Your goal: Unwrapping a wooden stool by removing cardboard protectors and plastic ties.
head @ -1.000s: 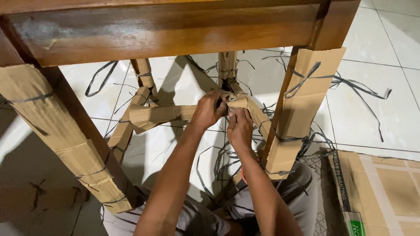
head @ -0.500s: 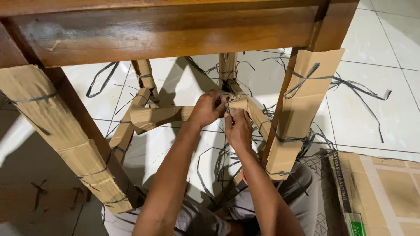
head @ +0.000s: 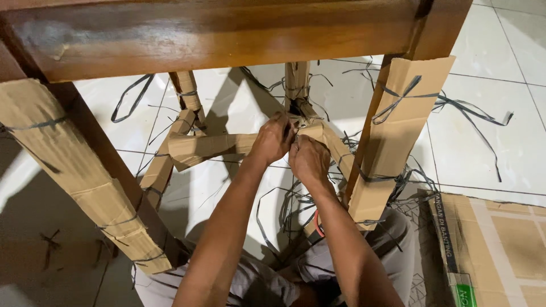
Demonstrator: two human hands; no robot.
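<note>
At far left, a wooden leg wrapped in cardboard (head: 74, 176) slants down toward the white tiled floor (head: 500, 148), its wrap bound by dark plastic straps. Above it, a polished wooden rail (head: 227, 34) spans the top of the view. Further right, a thinner cardboard-wrapped rear leg (head: 187, 96) descends behind a horizontal cardboard-wrapped crossbar (head: 210, 146), which runs from that leg toward the centre. Loose dark strapping (head: 284, 210) lies scattered on the floor beneath the frame. At centre, the left hand (head: 272, 139) grips the right end of the crossbar wrap, its fingers curled closed around the cardboard. Just beside it and touching it, the right hand (head: 310, 161) sits slightly lower, its fingers bent inward and pinched on the cardboard at the joint (head: 304, 122) where the crossbar meets a second wrapped rear leg (head: 297, 85); exactly what the fingertips pinch cannot be told, since the backs of the hands hide it. Both forearms rise from the bottom edge, above grey trousers (head: 392, 239). To the right of the hands, a front leg stands in a loose, partly opened cardboard sleeve (head: 398, 136) crossed by dark straps. At far right, a flattened cardboard box (head: 500, 244) lies on the floor.
</note>
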